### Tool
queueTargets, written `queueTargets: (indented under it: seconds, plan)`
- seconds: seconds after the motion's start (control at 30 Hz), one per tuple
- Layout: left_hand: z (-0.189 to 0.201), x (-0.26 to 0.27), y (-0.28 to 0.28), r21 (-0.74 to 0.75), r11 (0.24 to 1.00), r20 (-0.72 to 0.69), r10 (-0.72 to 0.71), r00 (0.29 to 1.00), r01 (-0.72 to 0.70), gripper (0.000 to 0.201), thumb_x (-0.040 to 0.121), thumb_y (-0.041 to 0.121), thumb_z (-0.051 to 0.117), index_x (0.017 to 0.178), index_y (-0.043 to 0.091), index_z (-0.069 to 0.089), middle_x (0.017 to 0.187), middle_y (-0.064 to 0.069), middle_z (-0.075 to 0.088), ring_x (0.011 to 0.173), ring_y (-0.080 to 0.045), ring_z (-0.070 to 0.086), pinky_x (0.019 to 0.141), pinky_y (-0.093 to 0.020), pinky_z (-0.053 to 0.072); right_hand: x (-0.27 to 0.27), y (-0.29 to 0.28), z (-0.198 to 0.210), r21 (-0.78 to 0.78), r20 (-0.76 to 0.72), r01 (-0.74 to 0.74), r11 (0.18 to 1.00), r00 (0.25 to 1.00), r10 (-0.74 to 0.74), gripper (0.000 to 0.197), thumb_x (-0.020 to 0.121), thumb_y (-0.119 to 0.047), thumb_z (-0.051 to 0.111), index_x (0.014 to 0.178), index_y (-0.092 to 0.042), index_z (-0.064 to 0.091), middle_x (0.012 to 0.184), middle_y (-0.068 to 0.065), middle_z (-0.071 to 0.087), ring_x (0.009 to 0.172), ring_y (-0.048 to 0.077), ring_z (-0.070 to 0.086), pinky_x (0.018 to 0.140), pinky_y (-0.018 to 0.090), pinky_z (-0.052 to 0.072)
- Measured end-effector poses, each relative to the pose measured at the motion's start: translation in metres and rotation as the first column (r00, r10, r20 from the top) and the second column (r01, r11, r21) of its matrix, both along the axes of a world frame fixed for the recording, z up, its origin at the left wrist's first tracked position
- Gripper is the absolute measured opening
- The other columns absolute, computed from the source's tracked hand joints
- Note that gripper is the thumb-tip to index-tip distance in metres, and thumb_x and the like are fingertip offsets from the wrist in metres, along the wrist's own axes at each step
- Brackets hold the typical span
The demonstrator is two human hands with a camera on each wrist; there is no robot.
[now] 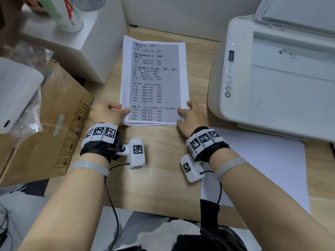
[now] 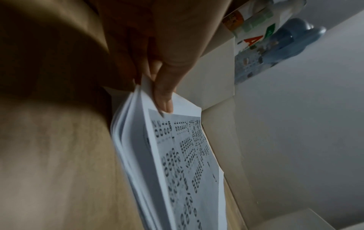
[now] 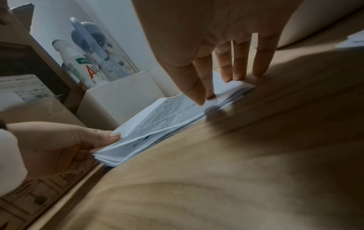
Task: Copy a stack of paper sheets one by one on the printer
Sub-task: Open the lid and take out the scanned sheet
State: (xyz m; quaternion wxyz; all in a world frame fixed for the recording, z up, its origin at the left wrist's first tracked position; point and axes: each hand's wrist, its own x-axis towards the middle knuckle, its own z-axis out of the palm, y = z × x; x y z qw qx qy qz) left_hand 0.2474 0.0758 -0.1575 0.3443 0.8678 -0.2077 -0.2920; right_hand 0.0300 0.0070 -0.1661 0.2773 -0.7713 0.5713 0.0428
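Paper stack between both hands' fingertips.

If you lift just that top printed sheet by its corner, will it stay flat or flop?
It will probably flop: the top sheet already bows where the left hand pinches its corner. Likely light. Sheets beneath may slide, since the stack edges look fanned.

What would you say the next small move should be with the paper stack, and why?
Probably peel the top sheet free and carry it to the printer. The left hand already pinches the near-left corner, lifting the top sheets off the stack, while the right hand lies with straight fingers on the near-right corner. The scanner lid is open, glass bare.
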Motion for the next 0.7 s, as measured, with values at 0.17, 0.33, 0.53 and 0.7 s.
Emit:
queueTargets:
  seconds: [0.17, 0.33, 0.53, 0.7]
  plan:
    - [0.010, -0.001, 0.002, 0.034, 0.999, 0.146, -0.020, 0.989, 0.016, 0.015, 0.078, 0.028, 0.076, 0.086, 0.016, 0.072, 0.083, 0.006, 0.064, 0.078, -0.013, 0.056, 0.069, -0.022, 0.040, 0.000, 0.004, -0.002, 0.001, 0.007, 0.007, 1.000, 1.000, -0.007, 0.046, 0.088, -0.018, 0.052, 0.133, -0.023, 0.051, 0.149, 0.002, 0.025, 0.133, 0.024, 0.025, 0.108, 0.031, 0.029]
    - [0.017, -0.006, 0.002, 0.017, 0.995, 0.180, -0.103, 0.978, 0.102, 0.022, 0.081, 0.031, 0.069, 0.067, 0.015, 0.065, 0.073, 0.001, 0.060, 0.071, -0.017, 0.053, 0.065, -0.023, 0.036, -0.001, 0.010, -0.002, 0.018, -0.030, -0.021, 1.000, 0.999, 0.022, 0.060, 0.085, -0.026, 0.058, 0.141, -0.024, 0.038, 0.154, 0.004, 0.016, 0.139, 0.024, 0.016, 0.112, 0.034, 0.021]
    - [0.059, -0.022, -0.007, -0.278, 0.954, -0.173, -0.168, 0.970, 0.116, 0.026, 0.088, 0.023, 0.062, 0.062, 0.019, 0.059, 0.064, 0.003, 0.054, 0.062, -0.011, 0.052, 0.062, -0.024, 0.042, 0.012, 0.015, 0.023, 0.004, 0.302, -0.098, 0.995, 0.949, 0.092, 0.074, 0.078, -0.029, 0.073, 0.141, -0.015, 0.038, 0.147, 0.007, 0.029, 0.137, 0.021, 0.023, 0.111, 0.027, 0.018]
    - [0.109, -0.051, -0.015, -0.513, 0.839, -0.258, -0.353, 0.899, 0.182, 0.041, 0.094, 0.012, 0.054, 0.056, 0.021, 0.067, 0.053, 0.015, 0.062, 0.054, 0.003, 0.056, 0.060, -0.016, 0.047, 0.011, 0.021, 0.059, -0.013, 0.568, 0.056, 0.998, 0.822, -0.038, 0.033, 0.084, -0.008, 0.062, 0.116, -0.012, 0.063, 0.111, 0.003, 0.060, 0.099, 0.011, 0.052, 0.078, 0.015, 0.034]
